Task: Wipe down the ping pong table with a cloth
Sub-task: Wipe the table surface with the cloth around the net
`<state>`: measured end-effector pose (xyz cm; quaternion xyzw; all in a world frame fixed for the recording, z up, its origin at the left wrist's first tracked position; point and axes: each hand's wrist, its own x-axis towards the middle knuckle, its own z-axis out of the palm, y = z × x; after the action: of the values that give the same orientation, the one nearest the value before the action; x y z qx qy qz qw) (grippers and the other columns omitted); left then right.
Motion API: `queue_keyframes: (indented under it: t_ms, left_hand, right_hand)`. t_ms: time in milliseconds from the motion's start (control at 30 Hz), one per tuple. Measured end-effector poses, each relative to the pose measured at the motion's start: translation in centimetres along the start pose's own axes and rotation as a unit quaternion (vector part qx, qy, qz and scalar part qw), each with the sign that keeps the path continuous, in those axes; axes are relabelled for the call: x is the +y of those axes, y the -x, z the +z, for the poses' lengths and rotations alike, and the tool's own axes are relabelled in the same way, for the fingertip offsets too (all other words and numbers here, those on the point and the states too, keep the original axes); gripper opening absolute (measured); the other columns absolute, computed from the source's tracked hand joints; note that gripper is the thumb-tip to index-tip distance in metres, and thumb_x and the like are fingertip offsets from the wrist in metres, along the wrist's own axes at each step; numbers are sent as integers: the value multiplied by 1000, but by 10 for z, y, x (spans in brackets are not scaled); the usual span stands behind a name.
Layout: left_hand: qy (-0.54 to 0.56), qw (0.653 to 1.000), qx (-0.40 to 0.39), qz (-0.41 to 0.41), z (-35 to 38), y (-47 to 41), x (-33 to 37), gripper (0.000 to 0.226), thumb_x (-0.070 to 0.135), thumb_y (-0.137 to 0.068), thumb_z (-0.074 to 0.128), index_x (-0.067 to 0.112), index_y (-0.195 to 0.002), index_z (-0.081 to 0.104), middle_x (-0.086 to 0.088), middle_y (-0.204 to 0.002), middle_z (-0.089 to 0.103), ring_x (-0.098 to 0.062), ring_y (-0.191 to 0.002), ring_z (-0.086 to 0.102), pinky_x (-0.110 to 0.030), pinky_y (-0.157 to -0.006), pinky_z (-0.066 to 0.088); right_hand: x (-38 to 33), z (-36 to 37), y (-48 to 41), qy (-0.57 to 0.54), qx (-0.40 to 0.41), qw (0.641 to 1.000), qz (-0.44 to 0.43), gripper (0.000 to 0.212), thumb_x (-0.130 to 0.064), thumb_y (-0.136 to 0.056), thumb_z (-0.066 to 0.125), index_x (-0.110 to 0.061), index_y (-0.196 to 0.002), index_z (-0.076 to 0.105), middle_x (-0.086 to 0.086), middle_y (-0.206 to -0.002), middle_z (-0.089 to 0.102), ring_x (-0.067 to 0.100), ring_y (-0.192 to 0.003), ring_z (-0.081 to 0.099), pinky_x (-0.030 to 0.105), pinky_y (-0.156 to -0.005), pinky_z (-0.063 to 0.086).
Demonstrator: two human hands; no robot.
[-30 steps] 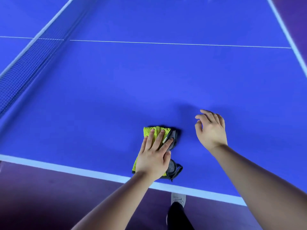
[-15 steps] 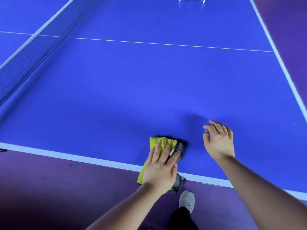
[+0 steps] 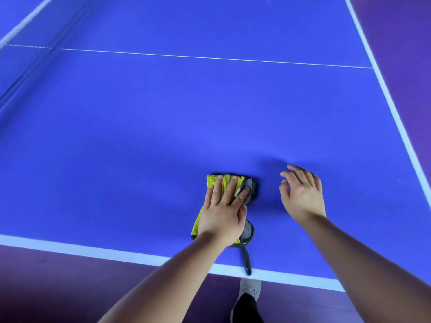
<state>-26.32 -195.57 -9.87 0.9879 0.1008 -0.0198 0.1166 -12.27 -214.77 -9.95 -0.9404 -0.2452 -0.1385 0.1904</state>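
A folded yellow and grey cloth lies on the blue ping pong table, a short way in from the near white edge line. My left hand presses flat on it with straight, spread fingers. A grey loop of the cloth trails back across the edge line. My right hand is just to the right of the cloth, fingers loosely bent, holding nothing; whether it touches the table surface is unclear.
The net runs along the far left. A thin white centre line crosses the table farther out. The right white edge line borders a purple floor. My shoe shows below the near edge.
My left hand has slid the cloth away from the table's near edge, after it overhung that edge half a second ago. My right hand moved along beside it.
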Motion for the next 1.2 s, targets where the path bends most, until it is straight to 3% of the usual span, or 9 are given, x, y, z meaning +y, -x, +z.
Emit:
queue_keyframes:
  t_ms: [167, 800, 1200]
  left_hand:
    - [1, 999, -34, -14, -14, -65, -1, 52, 47, -105, 22, 45, -157, 20, 12, -168, -9, -24, -153, -21, -44, -125, -5]
    - [5, 997, 42, -57, -29, -339, -46, 50, 46, -101, 27, 49, -151, 33, 13, -168, 11, -24, -155, -2, -43, -126, 5]
    - [-3, 999, 28, -41, -47, -465, -77, 48, 45, -103, 31, 50, -152, 30, 17, -167, 9, -22, -155, -5, -42, -126, 4]
  right_hand:
    - [16, 11, -48, -8, -11, 1000, -8, 32, -20, -93, 44, -9, -113, 67, 11, -132, 61, 32, -121, 54, 54, -109, 35]
    - [105, 84, -284, 4, -54, 999, -9, 39, -24, -96, 42, -8, -127, 61, 13, -146, 53, 32, -137, 45, 47, -113, 28]
    - [106, 94, -296, -9, -83, 996, 17, 42, -30, -97, 40, -10, -125, 63, 9, -147, 51, 33, -136, 43, 48, -112, 30]
